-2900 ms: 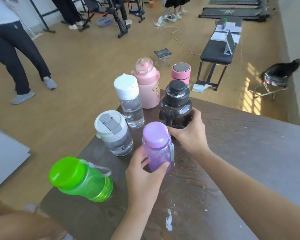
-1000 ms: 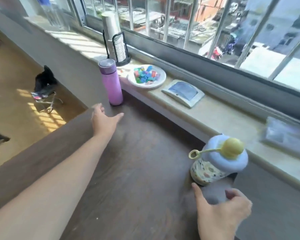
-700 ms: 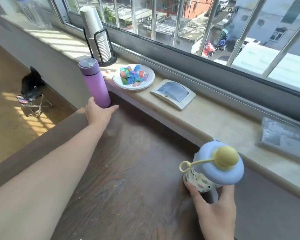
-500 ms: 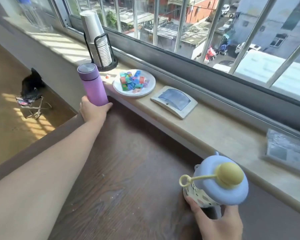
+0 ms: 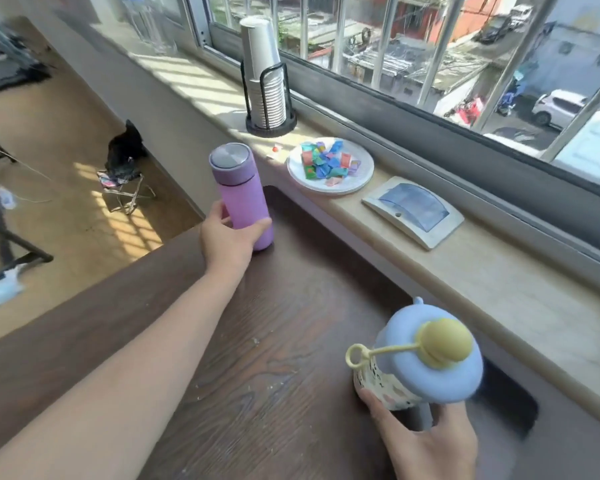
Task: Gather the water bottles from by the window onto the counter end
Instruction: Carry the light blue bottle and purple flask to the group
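Observation:
A tall purple flask with a metal lid stands upright at the far corner of the dark wooden counter, beside the window sill. My left hand is wrapped around its lower half. Nearer, at the right, my right hand grips the base of a patterned bottle with a blue lid and a yellow cap and loop, tilted and lifted slightly off the counter. The bottles gathered at the counter end are out of view.
On the stone window sill stand a black holder of stacked paper cups, a white plate of coloured sweets and a flat grey-blue device. Window bars run behind. A folding stool sits on the floor at left.
My view swung from the bottles at the counter end to the window. My left hand reached the purple flask and closed on it. My right hand took hold of the blue-lidded bottle and raised it.

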The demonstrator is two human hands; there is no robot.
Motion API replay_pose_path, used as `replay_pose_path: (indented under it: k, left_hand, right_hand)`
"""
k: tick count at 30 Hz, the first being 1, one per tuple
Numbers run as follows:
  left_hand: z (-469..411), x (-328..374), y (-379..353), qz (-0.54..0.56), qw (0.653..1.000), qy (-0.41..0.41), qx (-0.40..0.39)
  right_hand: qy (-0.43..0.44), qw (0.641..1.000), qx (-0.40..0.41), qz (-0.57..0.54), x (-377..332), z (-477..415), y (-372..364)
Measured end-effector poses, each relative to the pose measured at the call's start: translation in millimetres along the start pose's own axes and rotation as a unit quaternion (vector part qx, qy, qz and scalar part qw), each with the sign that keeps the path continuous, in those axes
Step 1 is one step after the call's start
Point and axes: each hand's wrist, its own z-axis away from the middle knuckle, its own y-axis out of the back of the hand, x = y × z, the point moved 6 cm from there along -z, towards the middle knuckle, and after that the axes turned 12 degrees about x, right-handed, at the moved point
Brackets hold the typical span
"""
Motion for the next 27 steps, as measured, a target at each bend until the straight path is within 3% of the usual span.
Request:
replay_pose_path:
  k: [2, 10, 18, 27]
  left_hand:
    - [13, -9, 30, 0.020, 1.000, 0.001, -0.006]
    - [75, -44, 230, 0.073, 0.995, 0.033, 0.051]
    - [167, -111, 433, 0.067, 0.973, 0.109, 0.192]
    - [286, -171, 554, 0.064, 0.933, 0.164, 0.314]
  right_hand:
    - [0.005, 0.998, -0.027, -0.054, -2, 7, -17]
    - [0.116, 0.972, -0.204, -0.005, -36, 99, -102]
    - [0.187, 0.896, -0.402, 0.023, -55, 257, -171]
    - [0.231, 0.805, -0.546, 0.031, -60, 426, -210]
